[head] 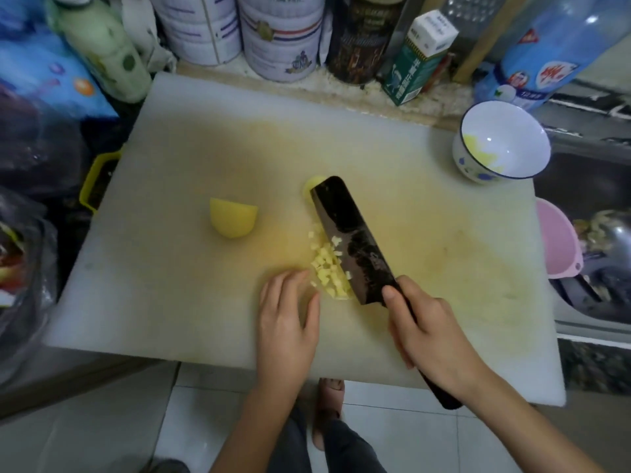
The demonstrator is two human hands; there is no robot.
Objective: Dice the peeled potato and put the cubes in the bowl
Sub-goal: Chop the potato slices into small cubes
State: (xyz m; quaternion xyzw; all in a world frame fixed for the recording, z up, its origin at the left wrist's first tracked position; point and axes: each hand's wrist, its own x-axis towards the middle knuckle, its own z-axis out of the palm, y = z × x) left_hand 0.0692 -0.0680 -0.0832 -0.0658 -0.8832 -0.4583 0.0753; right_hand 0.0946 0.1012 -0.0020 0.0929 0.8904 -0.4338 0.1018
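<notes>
The white cutting board (164, 268) carries two bigger potato parts: one potato half (233, 218) alone on the left, and one smaller piece (311, 187) partly hidden behind the tip of the knife (351, 240). One heap of cubes (329, 271) lies against the blade, which stands between the heap and the one bowl (478, 165) at the far right corner; some yellow pieces are inside the bowl. The right hand (433, 336) has its grip closed around the knife handle. The left hand (286, 319) lies flat just beside the cubes, its grip loose and holding nothing. Behind the board stand three tins (280, 39) and one carton (416, 59); a pink basin (556, 247) is at the right.
</notes>
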